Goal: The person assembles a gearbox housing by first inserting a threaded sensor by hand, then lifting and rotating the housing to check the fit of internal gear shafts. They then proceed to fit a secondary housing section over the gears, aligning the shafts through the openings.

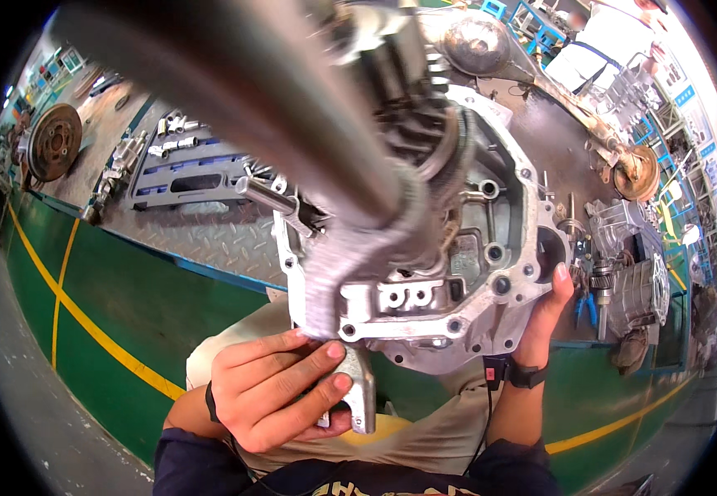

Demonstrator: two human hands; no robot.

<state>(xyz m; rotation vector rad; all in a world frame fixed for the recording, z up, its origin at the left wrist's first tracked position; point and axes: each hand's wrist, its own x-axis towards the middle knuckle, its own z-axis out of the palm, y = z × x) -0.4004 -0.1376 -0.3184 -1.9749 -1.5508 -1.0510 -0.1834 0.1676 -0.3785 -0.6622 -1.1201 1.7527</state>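
Note:
An open aluminium gearbox housing (478, 310) stands in front of me, with a gear stack (425, 124) at its far side. My left hand (272, 384) is closed around the lower end of a grey shift fork (358, 384) at the housing's near left edge. From the fork's blurred upper part, a thick metal rod (292, 107) rises close to the camera and hides part of the gears. Against the housing's right side, my right hand (547, 310) is gripping its wall, thumb upward by a round bore; its other fingers are hidden behind the casting.
A socket tool case (189, 178) lies on the bench to the left, beyond it a rusty drum (55, 142). To the right are another gearbox casing (635, 293), blue-handled pliers (586, 310) and a long axle (578, 107). A person in white (611, 41) is at the far right.

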